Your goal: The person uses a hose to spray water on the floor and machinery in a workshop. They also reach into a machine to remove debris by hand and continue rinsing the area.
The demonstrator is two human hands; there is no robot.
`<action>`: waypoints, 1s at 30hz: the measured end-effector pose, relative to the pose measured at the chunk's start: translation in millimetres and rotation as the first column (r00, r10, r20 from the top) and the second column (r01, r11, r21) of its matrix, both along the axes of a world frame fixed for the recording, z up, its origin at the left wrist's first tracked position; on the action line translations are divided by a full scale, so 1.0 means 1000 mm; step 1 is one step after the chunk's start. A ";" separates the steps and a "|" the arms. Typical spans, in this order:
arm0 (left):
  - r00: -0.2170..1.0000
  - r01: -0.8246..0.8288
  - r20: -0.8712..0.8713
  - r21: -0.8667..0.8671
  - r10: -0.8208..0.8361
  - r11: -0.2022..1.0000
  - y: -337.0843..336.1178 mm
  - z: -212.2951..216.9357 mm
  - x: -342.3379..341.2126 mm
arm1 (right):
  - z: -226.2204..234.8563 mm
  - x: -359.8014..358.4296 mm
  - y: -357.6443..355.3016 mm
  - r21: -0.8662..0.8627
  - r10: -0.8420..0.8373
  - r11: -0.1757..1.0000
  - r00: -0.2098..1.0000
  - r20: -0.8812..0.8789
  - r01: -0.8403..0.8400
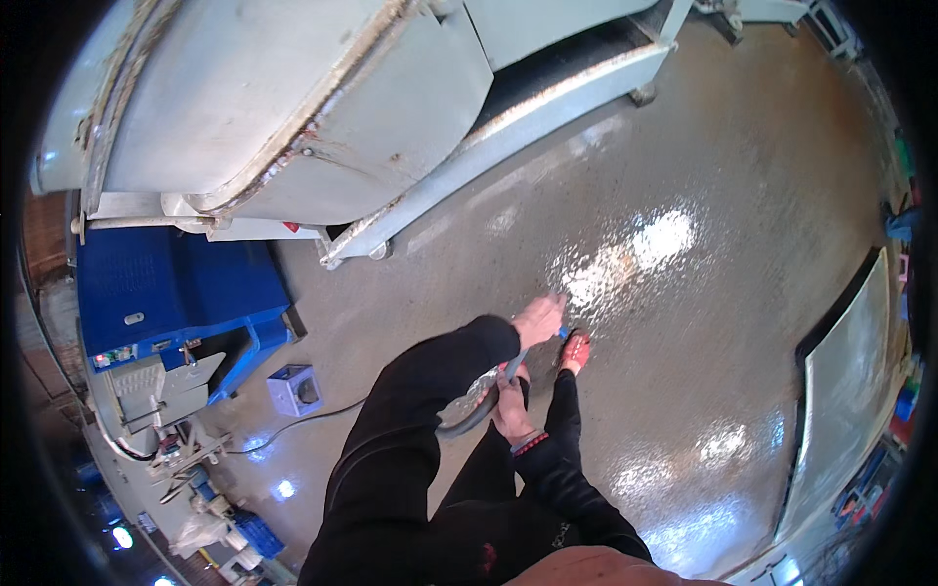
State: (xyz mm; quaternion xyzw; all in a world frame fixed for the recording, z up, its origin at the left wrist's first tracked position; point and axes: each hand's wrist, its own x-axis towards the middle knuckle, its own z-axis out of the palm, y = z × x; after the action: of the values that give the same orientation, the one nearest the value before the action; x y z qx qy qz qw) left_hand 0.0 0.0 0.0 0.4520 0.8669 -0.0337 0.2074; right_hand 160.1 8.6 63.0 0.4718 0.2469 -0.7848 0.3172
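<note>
Wet, glossy concrete floor (pixel 743 322) spreads beneath the person, whose right hand (pixel 510 408), nearest the body, is clenched around a grey hose (pixel 479 400) that curves up from about seven o'clock toward one o'clock. Just beyond, the left hand (pixel 539 318), on an outstretched black-sleeved arm, grips the hose's far end, where a small blue tip (pixel 564 333) points down at the floor beside a red sandal (pixel 575 352). Farther off at eleven o'clock stands a large pale-grey machine (pixel 293 107), with a blue cabinet (pixel 176 293) at nine o'clock.
</note>
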 end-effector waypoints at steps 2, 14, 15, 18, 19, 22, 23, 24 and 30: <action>0.994 0.077 0.076 0.024 -0.079 0.997 0.015 -0.005 -0.004 | 0.000 0.004 -0.004 -0.013 -0.195 0.981 0.980 -0.033 0.195; 0.792 -0.464 0.298 -0.273 0.533 0.843 0.023 -0.053 -0.021 | -0.024 0.004 0.024 0.061 -0.072 0.995 0.997 -0.018 0.073; 0.573 -0.678 0.349 -0.306 0.741 0.669 0.014 -0.067 -0.026 | -0.020 0.015 0.030 0.069 -0.024 0.997 1.000 0.002 0.024; 0.250 -0.892 0.584 -0.170 0.772 0.418 -0.029 -0.115 -0.025 | -0.003 0.056 0.046 0.088 0.015 0.996 1.000 -0.009 -0.014; 0.102 -0.927 0.714 -0.184 0.693 0.326 -0.035 -0.130 -0.008 | 0.006 0.070 0.052 0.048 0.044 0.998 0.999 0.014 -0.044; -0.396 -0.892 0.851 -0.446 0.346 0.078 -0.040 -0.176 0.036 | 0.026 0.094 0.055 0.009 0.127 0.992 0.991 0.033 -0.128; -0.441 -0.888 0.882 -0.456 0.167 0.061 -0.037 -0.189 0.046 | 0.032 0.099 0.054 -0.026 0.134 0.991 0.990 0.046 -0.133; -0.484 -0.873 0.874 -0.485 0.036 0.051 -0.034 -0.199 0.057 | 0.036 0.103 0.054 -0.054 0.152 0.987 0.987 0.045 -0.149; -0.518 -0.856 0.854 -0.517 -0.056 0.027 -0.010 -0.202 0.066 | 0.023 0.099 0.058 0.041 0.183 0.982 0.980 0.075 -0.186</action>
State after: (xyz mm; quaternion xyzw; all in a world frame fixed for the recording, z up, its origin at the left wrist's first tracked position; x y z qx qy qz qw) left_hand 66.3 -9.5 -202.0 -0.2711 0.4407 0.7110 0.4763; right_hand 259.0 66.9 85.6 0.4817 0.2969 -0.7287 0.3857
